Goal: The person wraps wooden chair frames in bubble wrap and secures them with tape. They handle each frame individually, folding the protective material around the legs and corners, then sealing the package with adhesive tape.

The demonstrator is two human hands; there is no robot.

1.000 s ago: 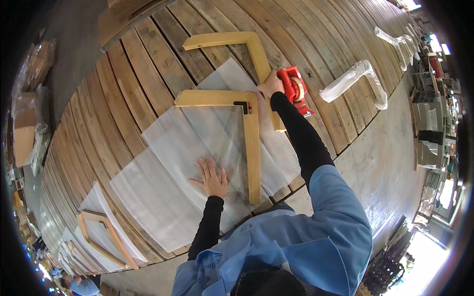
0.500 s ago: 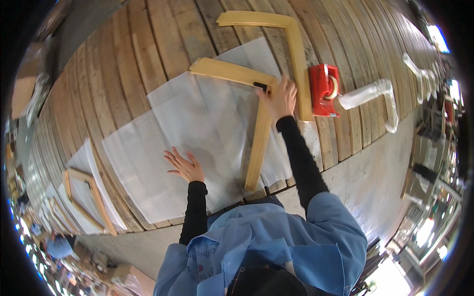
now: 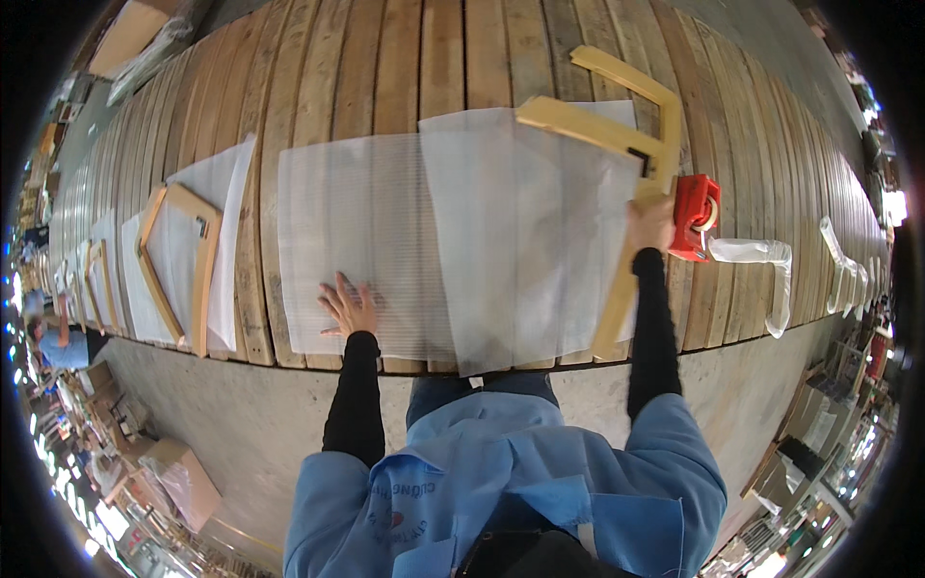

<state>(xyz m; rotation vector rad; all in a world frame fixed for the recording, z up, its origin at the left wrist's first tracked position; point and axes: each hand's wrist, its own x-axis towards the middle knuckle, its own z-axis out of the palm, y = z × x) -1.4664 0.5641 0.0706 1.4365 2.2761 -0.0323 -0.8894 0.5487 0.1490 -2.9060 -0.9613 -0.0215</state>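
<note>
My right hand [image 3: 652,226] is closed around one leg of a yellowish L-shaped wooden piece [image 3: 584,129]. This piece has a small dark fitting at its inner corner and lies along the right edge of a translucent white foam sheet [image 3: 525,241]. Just beyond it, a second L-shaped wooden piece [image 3: 631,75] rests close against or partly under its corner; which of these cannot be told. Fingers spread, my left hand [image 3: 349,306] lies over the near part of another foam sheet [image 3: 337,212], which the first one overlaps.
A red tape dispenser [image 3: 692,217] stands right of my right hand. Farther right lie white-wrapped angled pieces [image 3: 779,289]. To the left, another angled wooden piece [image 3: 204,265] rests on white sheeting. Everything sits on a slatted wooden table [image 3: 443,58]. A person in blue [image 3: 66,349] is at far left.
My view has swung, shifting the scene. The held wooden piece has moved right across the sheet, toward the second piece. My right hand has come down from its corner onto the leg.
</note>
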